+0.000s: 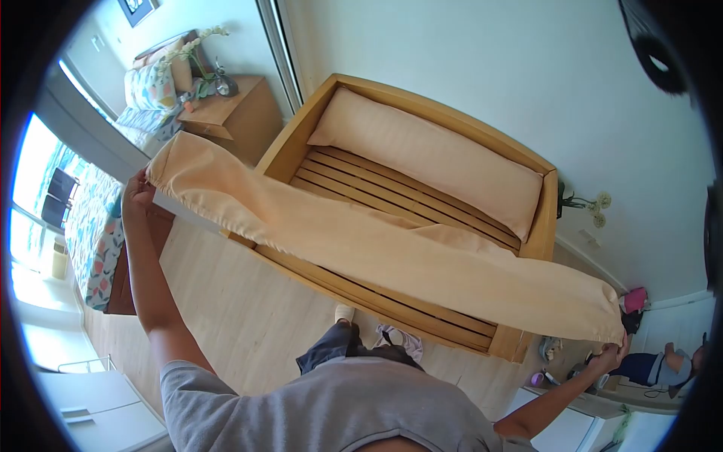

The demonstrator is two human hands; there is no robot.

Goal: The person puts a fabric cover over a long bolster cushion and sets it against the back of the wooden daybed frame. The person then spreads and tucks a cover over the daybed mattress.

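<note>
A long peach cushion cover (392, 252) is stretched out in the air between my two hands, above a wooden slatted sofa frame (520, 343). My left hand (139, 192) pinches its far left corner, where the fabric bunches into creases. At the lower right, my right hand (608, 357) grips the opposite end by its edge. The cover looks flat and limp, sagging a little along its length. Behind it, a plump peach back cushion (433, 166) leans against the sofa's backrest. The cover hides part of the slats and the front rail.
A wooden cabinet (245, 113) with a flower vase (224, 83) stands left of the sofa. A bed with a patterned cover (94, 226) is at the far left. Crumpled cloth (407, 343) lies by my feet. At the right edge a person (670, 369) shows near shoes and bags.
</note>
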